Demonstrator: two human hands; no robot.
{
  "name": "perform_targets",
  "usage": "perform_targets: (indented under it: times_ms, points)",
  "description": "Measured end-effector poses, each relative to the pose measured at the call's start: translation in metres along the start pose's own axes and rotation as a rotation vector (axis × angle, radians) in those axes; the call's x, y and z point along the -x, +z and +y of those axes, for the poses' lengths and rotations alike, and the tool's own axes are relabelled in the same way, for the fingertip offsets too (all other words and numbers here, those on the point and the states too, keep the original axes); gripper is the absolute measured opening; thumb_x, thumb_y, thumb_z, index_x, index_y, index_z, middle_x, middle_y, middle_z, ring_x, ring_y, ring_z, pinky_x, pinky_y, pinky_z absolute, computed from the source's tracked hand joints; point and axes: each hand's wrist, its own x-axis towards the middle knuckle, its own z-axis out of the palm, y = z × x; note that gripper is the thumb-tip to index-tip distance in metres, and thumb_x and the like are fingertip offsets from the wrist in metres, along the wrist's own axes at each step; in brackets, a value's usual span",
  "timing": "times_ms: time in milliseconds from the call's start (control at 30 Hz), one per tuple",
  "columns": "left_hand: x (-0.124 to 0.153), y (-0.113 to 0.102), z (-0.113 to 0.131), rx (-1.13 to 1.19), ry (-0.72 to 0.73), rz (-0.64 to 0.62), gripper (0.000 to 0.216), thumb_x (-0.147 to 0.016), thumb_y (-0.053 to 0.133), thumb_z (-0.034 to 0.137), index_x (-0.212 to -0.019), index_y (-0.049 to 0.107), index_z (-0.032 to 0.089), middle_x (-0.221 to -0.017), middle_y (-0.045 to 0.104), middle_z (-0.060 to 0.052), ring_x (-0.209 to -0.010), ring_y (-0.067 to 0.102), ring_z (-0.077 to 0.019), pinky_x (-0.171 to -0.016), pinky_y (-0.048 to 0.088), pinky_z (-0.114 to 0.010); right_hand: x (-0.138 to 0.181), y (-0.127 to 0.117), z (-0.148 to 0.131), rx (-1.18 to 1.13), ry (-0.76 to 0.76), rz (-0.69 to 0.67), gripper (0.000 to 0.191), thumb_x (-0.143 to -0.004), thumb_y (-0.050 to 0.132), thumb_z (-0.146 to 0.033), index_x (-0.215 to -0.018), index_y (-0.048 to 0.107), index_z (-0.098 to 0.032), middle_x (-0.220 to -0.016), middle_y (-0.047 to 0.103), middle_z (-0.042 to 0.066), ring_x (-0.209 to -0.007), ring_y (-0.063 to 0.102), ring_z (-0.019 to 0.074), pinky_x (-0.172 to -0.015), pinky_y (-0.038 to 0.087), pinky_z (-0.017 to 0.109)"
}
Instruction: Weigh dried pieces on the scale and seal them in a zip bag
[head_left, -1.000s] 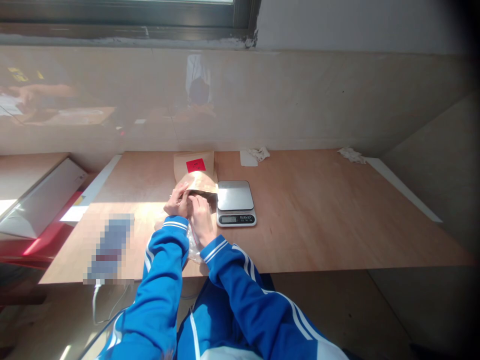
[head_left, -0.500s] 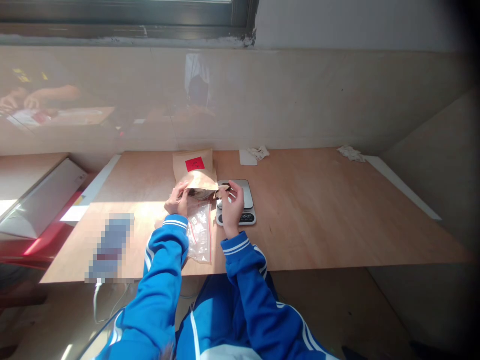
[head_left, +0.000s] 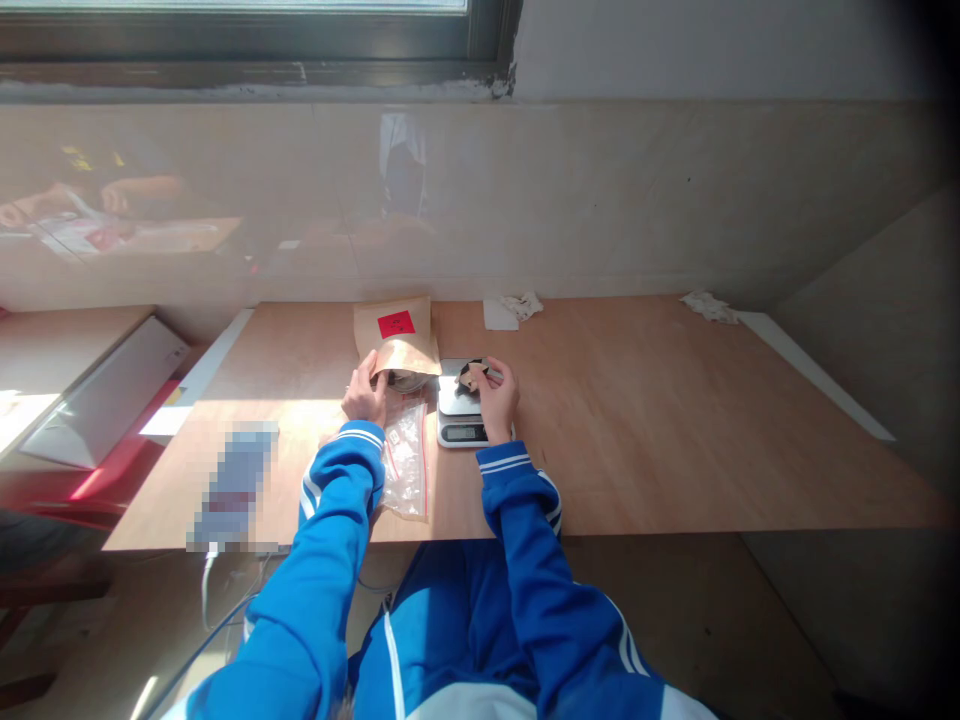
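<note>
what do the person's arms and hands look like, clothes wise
The left hand and right hand are gloveless. Both arms wear long bright blue sleeves: the left sleeve and right sleeve have white stripes along the outer side, and thin white bands ring the left cuff and right cuff.

On the table [head_left: 660, 420], a plastic bag [head_left: 407, 468] before a paper bag [head_left: 411, 350], scale [head_left: 456, 408] to their right

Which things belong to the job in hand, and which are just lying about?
Likely in use:
dark pieces at the right hand
digital scale
brown paper bag at the left hand
clear plastic bag

Probably just lying about:
pixelated object with white cable
white card
crumpled white scraps
</note>
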Motion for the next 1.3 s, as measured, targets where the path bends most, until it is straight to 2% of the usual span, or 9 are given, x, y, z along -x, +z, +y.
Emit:
perform_targets:
  times_ms: [100, 333, 467, 633, 700, 800, 967, 1100, 1300]
  points:
    - [-0.001, 0.004, -0.001, -0.013, 0.048, -0.015, 0.046, -0.097, 0.039, 0.036, -0.135, 0.048, 0.012, -0.136, 0.055, -0.011, -0.124, 0.052, -0.0221, -0.107, 0.039, -0.033, 0.003, -0.013, 0.001, -0.078, 0.047, 0.056, 0.035, -0.077, 0.066, -0.036, -0.099, 0.065, -0.009, -0.1, 0.069, 0.016, -0.085, 0.065, 0.0183, -0.079, 0.053, 0.033]
    - [-0.003, 0.017, -0.006, -0.017, 0.14, 0.014, 0.042, -0.096, 0.034, 0.026, -0.133, 0.053, 0.018, -0.135, 0.057, -0.007, -0.127, 0.051, -0.0192, -0.114, 0.032, -0.035, 0.009, -0.048, 0.002, 0.038, 0.023, 0.123, 0.032, -0.078, 0.064, -0.041, -0.091, 0.065, -0.012, -0.093, 0.069, 0.012, -0.081, 0.063, 0.0184, -0.076, 0.051, 0.032]
    - [-0.004, 0.018, -0.009, -0.033, 0.194, 0.031, 0.044, -0.096, 0.032, 0.022, -0.135, 0.051, 0.017, -0.136, 0.056, -0.008, -0.127, 0.051, -0.0193, -0.114, 0.033, -0.036, 0.008, -0.045, -0.001, 0.355, -0.088, 0.109, 0.026, -0.085, 0.056, -0.04, -0.085, 0.066, -0.016, -0.089, 0.069, 0.01, -0.093, 0.056, 0.0239, -0.086, 0.042, 0.039]
    - [-0.003, 0.019, -0.01, -0.035, 0.221, 0.051, 0.043, -0.096, 0.032, 0.021, -0.134, 0.052, 0.015, -0.134, 0.057, -0.009, -0.127, 0.052, -0.0197, -0.113, 0.034, -0.037, 0.025, -0.025, -0.013, 0.513, -0.263, 0.139, 0.025, -0.092, 0.045, -0.032, -0.091, 0.066, -0.019, -0.113, 0.063, 0.013, -0.111, 0.049, 0.0273, -0.096, 0.034, 0.046]
    - [-0.003, 0.019, -0.01, -0.038, 0.226, 0.068, 0.043, -0.095, 0.033, 0.021, -0.133, 0.053, 0.017, -0.134, 0.057, -0.008, -0.126, 0.053, -0.0191, -0.113, 0.034, -0.036, 0.039, -0.011, -0.019, 0.412, -0.368, 0.067, 0.026, -0.094, 0.04, -0.026, -0.095, 0.065, -0.018, -0.111, 0.063, 0.012, -0.109, 0.052, 0.0232, -0.097, 0.037, 0.042]
    - [-0.002, 0.02, -0.011, -0.061, 0.236, 0.082, 0.043, -0.095, 0.033, 0.021, -0.133, 0.054, 0.019, -0.134, 0.058, -0.007, -0.123, 0.055, -0.0184, -0.112, 0.035, -0.035, 0.058, 0.017, -0.026, 0.254, -0.479, -0.221, 0.03, -0.093, 0.035, -0.016, -0.103, 0.063, -0.017, -0.104, 0.065, 0.009, -0.105, 0.057, 0.0182, -0.097, 0.043, 0.034]
    - [-0.002, 0.021, -0.015, -0.091, 0.264, 0.063, 0.045, -0.093, 0.032, 0.017, -0.132, 0.054, 0.017, -0.134, 0.058, -0.007, -0.124, 0.055, -0.0175, -0.113, 0.035, -0.033, 0.067, 0.068, -0.023, 0.45, -0.477, -0.549, 0.045, -0.085, 0.035, -0.004, -0.125, 0.054, -0.008, -0.13, 0.057, 0.015, -0.125, 0.047, 0.0193, -0.107, 0.039, 0.034]
    - [-0.001, 0.023, -0.017, -0.098, 0.267, 0.063, 0.043, -0.092, 0.036, 0.019, -0.131, 0.055, 0.018, -0.134, 0.057, -0.007, -0.124, 0.054, -0.0178, -0.113, 0.034, -0.032, 0.061, 0.088, -0.021, 0.576, -0.465, -0.622, 0.048, -0.082, 0.036, -0.001, -0.127, 0.053, -0.005, -0.129, 0.056, 0.018, -0.126, 0.046, 0.0233, -0.106, 0.038, 0.037]
    - [0.0, 0.022, -0.015, -0.077, 0.247, 0.041, 0.044, -0.092, 0.036, 0.02, -0.133, 0.054, 0.02, -0.135, 0.056, -0.007, -0.126, 0.053, -0.0168, -0.114, 0.032, -0.032, 0.059, 0.099, -0.026, 0.915, -0.402, -0.66, 0.039, -0.092, 0.036, -0.011, -0.127, 0.053, -0.007, -0.122, 0.058, 0.021, -0.115, 0.05, 0.0294, -0.098, 0.038, 0.041]
